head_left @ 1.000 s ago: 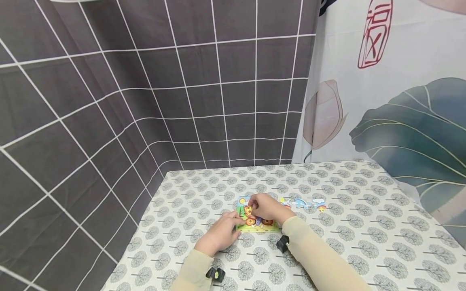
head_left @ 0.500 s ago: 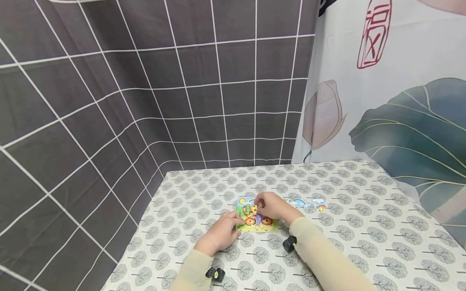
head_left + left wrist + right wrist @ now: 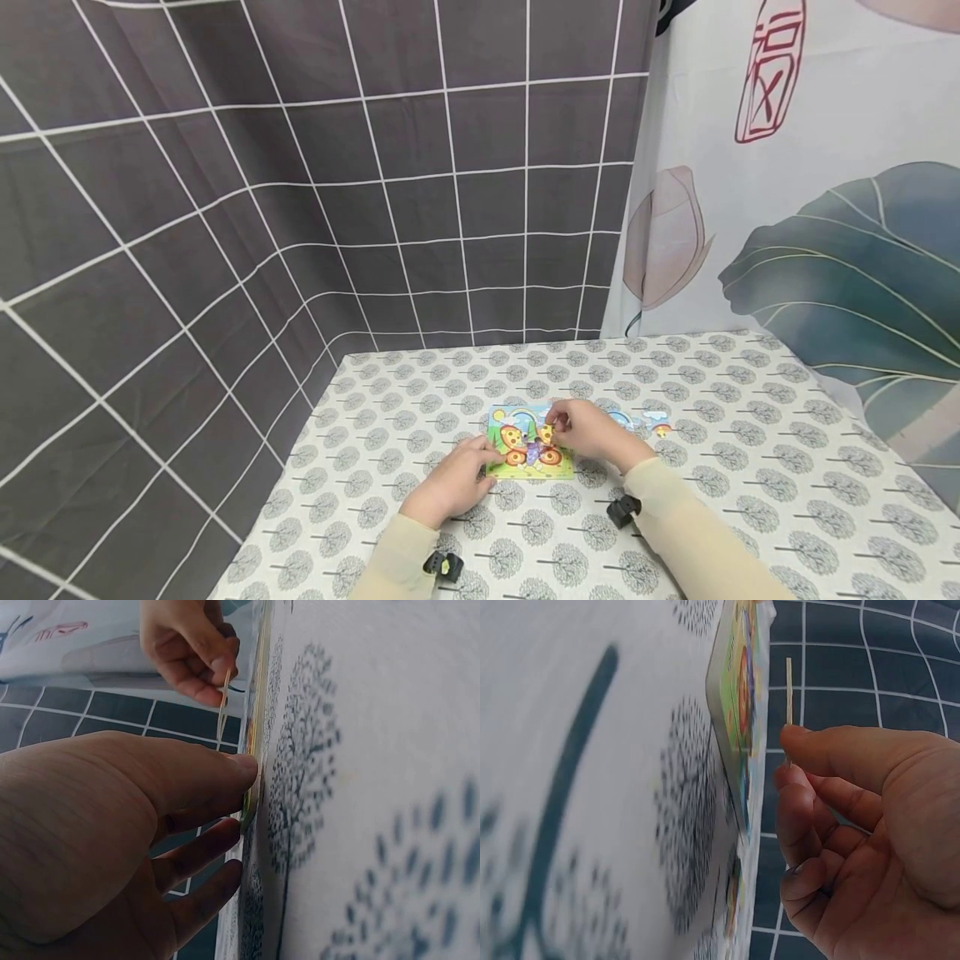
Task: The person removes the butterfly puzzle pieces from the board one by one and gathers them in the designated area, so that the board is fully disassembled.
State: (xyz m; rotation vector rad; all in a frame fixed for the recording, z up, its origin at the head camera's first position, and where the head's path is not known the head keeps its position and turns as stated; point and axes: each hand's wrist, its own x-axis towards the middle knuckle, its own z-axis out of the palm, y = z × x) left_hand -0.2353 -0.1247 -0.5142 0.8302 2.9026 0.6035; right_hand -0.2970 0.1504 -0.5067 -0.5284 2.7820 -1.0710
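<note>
A colourful jigsaw puzzle board [image 3: 536,471] with a butterfly-like picture lies flat on the table. My left hand [image 3: 456,479] rests at its left edge, fingers fairly straight; in the left wrist view the thumb [image 3: 202,769] touches the board's edge. Over the board's right part, my right hand [image 3: 592,429] pinches a thin flat puzzle piece [image 3: 545,434], yellow with a reddish rim. The right wrist view shows this puzzle piece [image 3: 789,694] edge-on between thumb and finger, raised off the board. A spotted yellow-orange wing [image 3: 512,437] shows on the board's left half.
Beyond my right hand lie loose puzzle pieces, one with a blue arc [image 3: 619,419] and another with a cloud and rainbow [image 3: 657,422]. A tree-patterned cloth covers the table [image 3: 420,392]. A dark grid curtain [image 3: 420,208] hangs behind and at left.
My right hand has moved right across the board with the puzzle piece, uncovering the wing and rainbow on the left half. My left hand has stayed in place.
</note>
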